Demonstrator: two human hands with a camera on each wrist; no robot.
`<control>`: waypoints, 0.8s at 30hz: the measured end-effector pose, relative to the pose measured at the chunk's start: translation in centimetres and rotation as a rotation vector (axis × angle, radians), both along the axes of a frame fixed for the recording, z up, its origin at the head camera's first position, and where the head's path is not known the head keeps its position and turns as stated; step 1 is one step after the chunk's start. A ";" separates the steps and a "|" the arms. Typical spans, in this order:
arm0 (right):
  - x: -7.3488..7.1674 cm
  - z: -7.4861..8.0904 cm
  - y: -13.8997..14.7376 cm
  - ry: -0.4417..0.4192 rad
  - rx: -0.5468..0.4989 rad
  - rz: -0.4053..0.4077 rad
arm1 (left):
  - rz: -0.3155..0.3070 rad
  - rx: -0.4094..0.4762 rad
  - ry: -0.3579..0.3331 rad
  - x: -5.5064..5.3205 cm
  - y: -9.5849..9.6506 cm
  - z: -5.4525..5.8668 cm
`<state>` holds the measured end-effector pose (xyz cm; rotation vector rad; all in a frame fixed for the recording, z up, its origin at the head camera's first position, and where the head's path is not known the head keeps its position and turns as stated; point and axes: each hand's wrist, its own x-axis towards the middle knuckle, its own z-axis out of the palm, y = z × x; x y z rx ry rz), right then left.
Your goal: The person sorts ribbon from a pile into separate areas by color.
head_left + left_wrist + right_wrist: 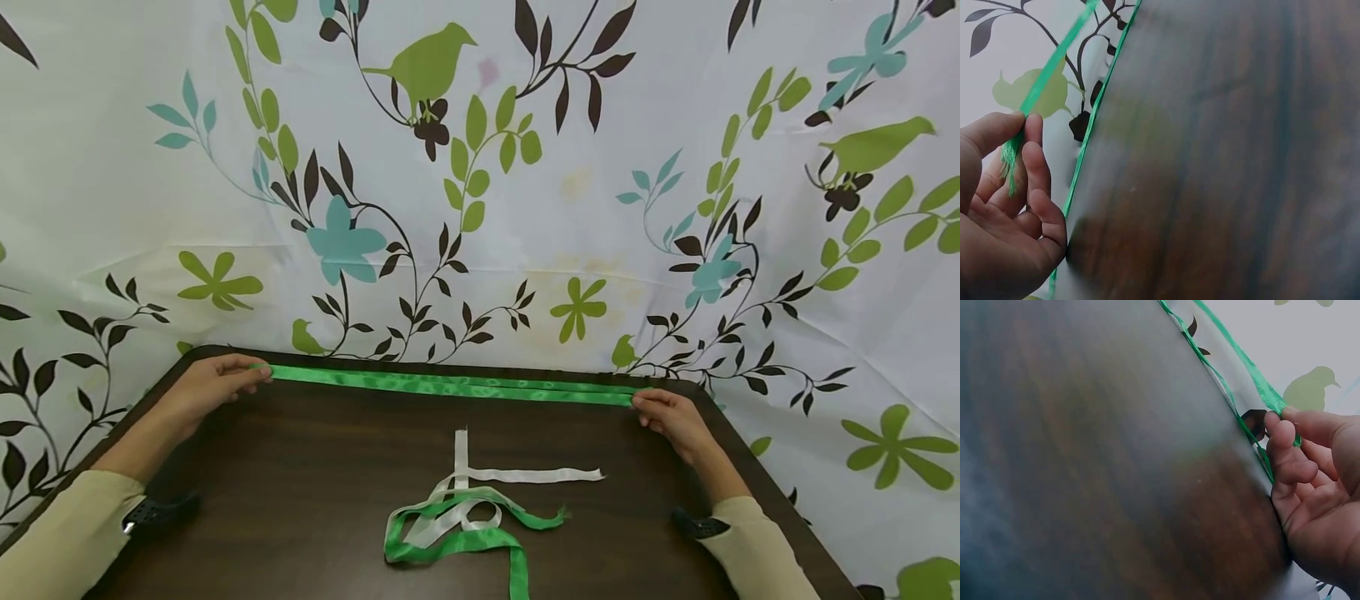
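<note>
A green satin ribbon (442, 384) is stretched nearly straight along the far edge of the table. My left hand (213, 385) pinches its left end between thumb and fingertips; in the left wrist view, frayed green threads (1010, 164) hang below that pinch. At the other end, my right hand (671, 421) pinches the ribbon (1266, 392) between thumb and forefinger. Both wrist views also show a second green strip (1099, 103) lying along the table edge, just under the held one. The two strips overlap in the head view.
Nearer on the dark wooden table (300, 475) lies a loose pile of ribbons: a looped green ribbon (457, 543) tangled with a white ribbon (536, 476). A cloth printed with leaves and birds (525, 208) hangs behind the table and at both sides.
</note>
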<state>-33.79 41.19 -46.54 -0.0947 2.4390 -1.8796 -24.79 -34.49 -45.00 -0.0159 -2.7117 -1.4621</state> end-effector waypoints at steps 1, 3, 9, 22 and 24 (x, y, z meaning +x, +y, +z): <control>-0.1 0.0 0.0 0.000 0.013 0.000 | 0.005 -0.008 -0.004 -0.1 -0.1 0.0; -0.3 -0.1 0.1 -0.005 0.040 -0.002 | 0.015 -0.028 -0.019 -0.3 -0.3 0.1; -1.2 0.5 0.0 0.020 0.166 0.021 | 0.024 -0.083 -0.026 -0.7 -0.6 0.2; -1.6 0.8 -1.8 0.070 0.352 -0.003 | 0.017 -0.151 -0.012 -0.4 -1.0 0.0; -1.7 0.7 -1.8 0.077 0.350 -0.017 | 0.014 -0.151 -0.005 -0.6 -0.8 -0.1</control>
